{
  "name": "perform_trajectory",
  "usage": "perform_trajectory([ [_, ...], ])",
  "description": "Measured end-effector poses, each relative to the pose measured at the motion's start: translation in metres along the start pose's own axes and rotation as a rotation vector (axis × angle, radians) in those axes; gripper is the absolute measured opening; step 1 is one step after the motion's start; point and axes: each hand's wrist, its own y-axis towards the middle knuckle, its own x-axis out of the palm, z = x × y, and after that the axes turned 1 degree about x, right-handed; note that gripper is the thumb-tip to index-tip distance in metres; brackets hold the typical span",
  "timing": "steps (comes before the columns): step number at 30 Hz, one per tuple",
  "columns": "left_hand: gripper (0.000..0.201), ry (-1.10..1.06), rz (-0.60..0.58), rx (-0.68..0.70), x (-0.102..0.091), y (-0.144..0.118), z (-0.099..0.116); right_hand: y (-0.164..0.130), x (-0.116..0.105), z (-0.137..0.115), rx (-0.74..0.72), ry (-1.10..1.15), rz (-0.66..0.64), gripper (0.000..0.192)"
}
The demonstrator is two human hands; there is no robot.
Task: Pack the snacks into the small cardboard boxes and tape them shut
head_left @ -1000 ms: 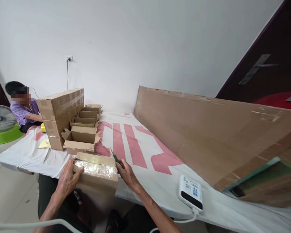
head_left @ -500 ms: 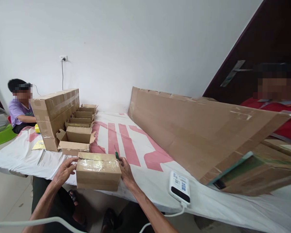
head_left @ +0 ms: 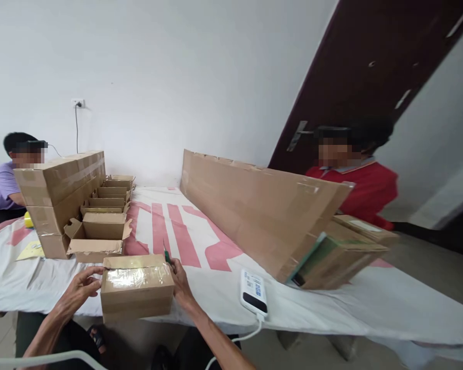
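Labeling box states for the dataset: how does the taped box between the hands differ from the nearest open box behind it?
The taped box is shut, with clear tape over its top seam; the open box has its flaps spread. The taped box sits at the table's near edge between the left hand and the right hand, both touching it; the open box heads a row beside the stacked cartons, untouched. Both are small brown cardboard boxes.

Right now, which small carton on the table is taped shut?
The small carton at the near table edge, between the left hand and right hand: clear tape covers its top. The cartons in the row behind it have open flaps.
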Motion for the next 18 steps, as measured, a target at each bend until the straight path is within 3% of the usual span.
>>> perform_trajectory([
  [8,0.090,0.029,0.044,-0.009,-0.002,0.027,-0.031,0.004,0.007,-0.004,-0.043,0.023,0.017,0.045],
  [15,0.091,0.043,0.013,0.071,-0.001,0.039,-0.031,0.014,0.010,-0.004,-0.047,0.075,0.032,0.053],
  [18,0.080,0.154,0.040,0.208,-0.004,0.053,-0.033,0.016,0.011,-0.006,-0.071,0.088,0.051,0.051],
])
